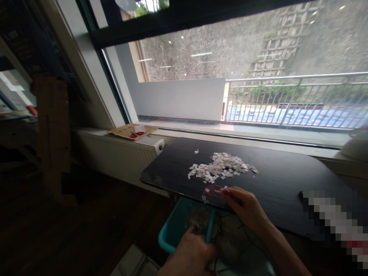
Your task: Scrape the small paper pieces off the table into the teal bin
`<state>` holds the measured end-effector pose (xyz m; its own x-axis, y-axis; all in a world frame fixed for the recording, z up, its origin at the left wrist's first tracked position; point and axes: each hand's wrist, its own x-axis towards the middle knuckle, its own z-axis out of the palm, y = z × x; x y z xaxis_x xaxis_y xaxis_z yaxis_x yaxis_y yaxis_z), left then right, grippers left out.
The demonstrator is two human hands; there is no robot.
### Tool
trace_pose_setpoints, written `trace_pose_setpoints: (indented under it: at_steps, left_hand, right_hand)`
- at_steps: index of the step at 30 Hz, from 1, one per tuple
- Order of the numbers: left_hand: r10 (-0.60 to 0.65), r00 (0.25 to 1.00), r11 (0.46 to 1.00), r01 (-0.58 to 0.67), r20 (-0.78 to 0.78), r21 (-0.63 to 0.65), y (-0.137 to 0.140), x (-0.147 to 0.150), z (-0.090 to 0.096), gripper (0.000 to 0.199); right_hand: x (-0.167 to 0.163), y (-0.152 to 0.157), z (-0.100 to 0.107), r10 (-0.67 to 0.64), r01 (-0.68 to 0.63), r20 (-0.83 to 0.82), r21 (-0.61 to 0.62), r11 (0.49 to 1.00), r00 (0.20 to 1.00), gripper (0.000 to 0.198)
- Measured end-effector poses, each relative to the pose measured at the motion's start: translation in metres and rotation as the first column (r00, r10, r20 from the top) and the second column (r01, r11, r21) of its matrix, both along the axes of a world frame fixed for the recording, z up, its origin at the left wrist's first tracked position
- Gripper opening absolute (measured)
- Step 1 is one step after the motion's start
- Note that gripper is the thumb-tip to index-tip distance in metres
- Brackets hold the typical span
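Note:
My right hand (pixel 240 201) is closed with its fingers pinched on a pink see-through oval piece (pixel 214 191), held low at the table's front edge. A few small paper scraps lie beside and under that piece. Beyond it, a loose heap of small cut paper pieces (pixel 222 165) spreads over the dark table (pixel 276 180). My left hand (pixel 194 249) grips the near right side of a teal plastic bin (pixel 174 226) below the table edge. One finger reaches over its rim, and the other fingers are partly hidden. The bottom of the bin is dim.
Red-handled scissors (pixel 137 134) lie on a brown paper envelope (pixel 126 131) on the sill, above a white radiator (pixel 115 157). A pixelated object (pixel 336 218) rests at the table's right. Tall cardboard (pixel 54 138) stands at left. A large window runs behind the table.

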<state>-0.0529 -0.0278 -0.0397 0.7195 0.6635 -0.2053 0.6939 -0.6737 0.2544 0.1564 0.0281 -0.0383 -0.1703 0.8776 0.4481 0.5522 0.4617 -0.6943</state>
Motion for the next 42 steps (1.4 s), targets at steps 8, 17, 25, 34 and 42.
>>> trace_pose_setpoints:
  at_steps: [8,17,25,34,42]
  left_hand:
    - [0.060,0.995,0.997,-0.055,0.081,-0.057,0.003,-0.004,0.009,0.012]
    - [0.075,0.995,0.997,-0.074,0.065,-0.023,0.003,-0.003,0.022,0.014]
    - [-0.050,0.998,0.999,0.049,0.041,0.024,0.011,-0.002,0.027,0.011]
    - [-0.076,0.996,0.997,0.075,0.036,0.020,0.011,-0.010,0.022,0.013]
    - [-0.050,0.996,0.999,0.049,0.070,0.019,0.001,-0.013,0.010,0.016]
  right_hand:
    - [-0.002,-0.019,-0.004,0.065,-0.065,-0.039,0.005,0.998,0.997,0.018]
    - [-0.005,-0.033,-0.002,0.062,-0.059,-0.066,0.056,0.997,0.996,0.016]
    - [-0.002,-0.026,-0.001,0.015,-0.013,-0.028,0.049,0.999,0.999,0.014]
    - [-0.004,-0.020,0.000,-0.020,0.020,-0.006,0.041,0.999,1.000,0.016]
    - [0.019,-0.017,0.007,-0.127,0.129,0.053,-0.030,0.991,0.990,0.018]
